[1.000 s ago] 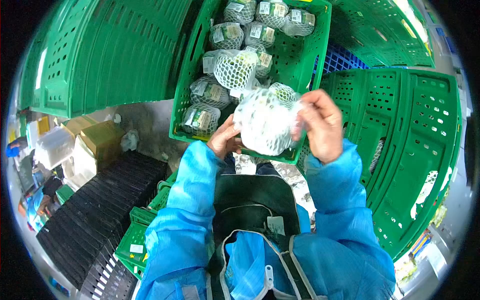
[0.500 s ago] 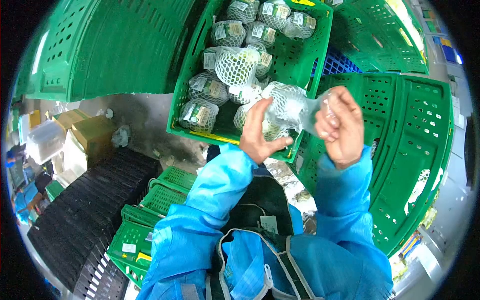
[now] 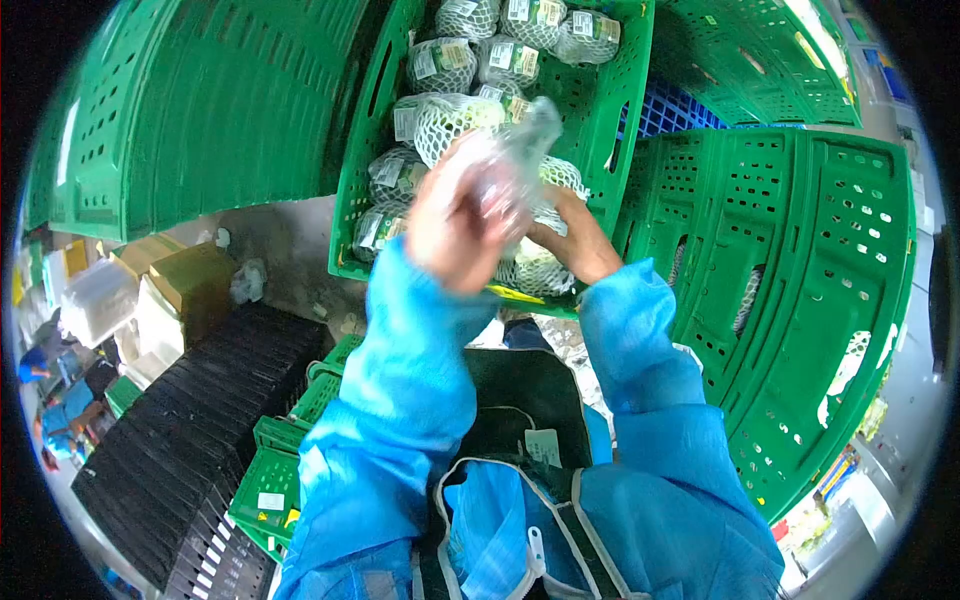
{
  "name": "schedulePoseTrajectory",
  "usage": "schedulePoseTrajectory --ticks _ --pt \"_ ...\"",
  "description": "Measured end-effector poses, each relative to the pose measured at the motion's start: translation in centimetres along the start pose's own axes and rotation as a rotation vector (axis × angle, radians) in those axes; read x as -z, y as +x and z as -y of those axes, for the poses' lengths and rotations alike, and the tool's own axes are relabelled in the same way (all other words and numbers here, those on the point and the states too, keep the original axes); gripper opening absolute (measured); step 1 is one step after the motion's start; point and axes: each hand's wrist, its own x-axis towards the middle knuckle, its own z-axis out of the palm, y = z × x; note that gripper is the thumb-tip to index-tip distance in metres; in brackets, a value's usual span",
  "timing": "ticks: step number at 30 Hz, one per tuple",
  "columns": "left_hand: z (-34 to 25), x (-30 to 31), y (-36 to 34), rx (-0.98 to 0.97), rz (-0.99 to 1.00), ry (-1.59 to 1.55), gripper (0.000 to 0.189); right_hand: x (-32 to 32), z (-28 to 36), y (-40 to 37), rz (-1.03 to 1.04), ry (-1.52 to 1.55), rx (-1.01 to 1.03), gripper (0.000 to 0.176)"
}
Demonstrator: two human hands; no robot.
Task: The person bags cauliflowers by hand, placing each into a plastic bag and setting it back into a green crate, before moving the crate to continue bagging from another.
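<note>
— What's in the crate (image 3: 610,110)?
— Netted fruits, most of them labelled, packed along its bottom.
— The hands?
— The right hand (image 3: 578,240) lies on one fruit (image 3: 535,268) by the near wall. I can't tell whether it grips. The left hand (image 3: 450,220), blurred, is above the crate, clenched round a clear bag (image 3: 520,145).
— And around?
— Tilted green stacks (image 3: 800,250) at right, with a blue crate (image 3: 680,112) behind them. At left, black trays (image 3: 190,430) and boxes (image 3: 190,275) on a concrete floor (image 3: 290,250).
</note>
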Motion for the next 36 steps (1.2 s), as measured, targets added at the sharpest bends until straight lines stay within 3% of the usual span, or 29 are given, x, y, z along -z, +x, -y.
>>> schedulePoseTrajectory --ticks 1,2,3,5,7,8,9,10,11,12,13,14,16,17,19,21,23,24,27,28,31,32,33,34,35,36 --pt "-1.7 2.0 -1.4 -0.04 0.226 0.053 0.012 -0.1 -1.1 0.2 0.029 -0.115 -0.005 0.042" --pt "-3.3 4.0 -2.7 -0.09 0.451 0.094 0.015 0.2 -1.6 0.4 0.012 0.047 -0.109 0.038" --pt "-4.6 6.1 -4.2 -0.138 0.468 0.183 0.019 0.5 -2.3 0.5 -0.001 0.21 -0.218 0.034" --pt "-6.3 10.8 -6.9 -0.105 0.201 0.193 0.023 0.9 -5.5 1.5 -0.089 0.304 -0.175 0.028" --pt "-6.1 18.9 -8.5 0.027 -0.112 -0.061 0.032 1.3 -4.7 4.0 -0.14 0.436 -0.414 0.028" --pt "-4.6 25.0 -8.8 0.039 -0.212 -0.146 0.027 0.6 -5.6 5.7 -0.124 0.479 -0.438 0.029" --pt "-2.5 25.8 -8.6 0.023 -0.481 0.112 0.025 -0.7 -7.1 7.7 -0.107 0.521 -0.46 0.031" --pt "0.4 32.6 -8.9 0.072 -0.433 0.297 0.031 -2.5 -9.4 9.8 -0.028 0.467 -0.41 0.039" --pt "3.3 36.9 -10.0 0.111 -0.551 0.72 0.04 -4.7 -11.5 11.4 0.04 0.104 -0.227 0.045" --pt "7.6 44.4 -10.7 -0.092 -0.222 1.518 0.054 -6.1 -10.7 12.7 0.102 -0.16 -0.251 0.047" --pt "5.5 37.0 -10.5 0.479 -0.003 2.065 0.062 -7.1 -9.4 13.5 0.166 -0.425 -0.273 0.049" --pt "6.2 34.4 -12.1 0.185 0.147 2.295 0.063 -6.9 -8.2 14.3 0.207 -0.452 -0.32 0.051" --pt "5.2 30.0 -11.5 0.473 0.11 2.01 0.063 -6.9 -6.4 14.2 0.32 -0.516 -0.43 0.056" --pt "4.3 28.2 -10.1 0.585 0.083 1.866 0.063 -7.5 -6.4 13.9 0.232 -0.487 -0.372 0.059" --pt "3.0 25.6 -9.2 -0.047 -0.089 1.339 0.063 -8.5 -7.1 11.8 0.056 -0.414 -0.265 0.064" --pt "0.2 20.0 -5.7 -0.506 -0.129 1.623 0.061 -9.4 -9.5 12.1 0.04 -0.456 -0.303 0.073" --pt "1.3 20.6 -2.7 -0.547 -0.105 1.797 0.057 -9.6 -10.4 13.9 0.112 -0.473 -0.409 0.076" --pt "2.8 22.9 -2.1 -0.481 -0.033 1.77 0.048 -9.3 -9.2 14.3 0.147 -0.509 -0.397 0.075" --pt "2.8 24.0 -2.5 -0.618 0.026 1.527 0.028 -8.1 -9.2 15.3 0.318 -0.514 -0.478 0.067" --pt "2.3 23.7 -3.7 -0.62 0.047 1.526 0.026 -8.5 -11.0 15.0 0.207 -0.251 -0.497 0.059" --pt "1.1 22.9 -8.8 -0.6 0.198 1.567 0.015 -9.0 -12.7 15.4 0.105 -0.234 -0.382 0.048" --pt "2.7 25.1 -10.3 -0.468 0.315 1.568 0.023 -8.8 -11.5 14.8 -0.009 -0.292 -0.19 0.04" --pt "3.7 26.5 -11.9 -0.143 0.363 1.725 0.037 -9.0 -10.5 14.3 -0.075 -0.302 -0.211 0.038" --pt "4.5 27.5 -13.9 -0.112 0.396 2.04 0.045 -9.4 -9.6 14.2 -0.143 -0.313 -0.228 0.036" --pt "4.2 27.5 -14.1 -0.104 0.393 2.13 0.047 -9.5 -9.0 13.8 -0.208 -0.323 -0.252 0.034" --pt "4.0 27.6 -14.2 -0.096 0.392 2.219 0.05 -9.3 -8.6 12.9 -0.271 -0.334 -0.086 0.027"
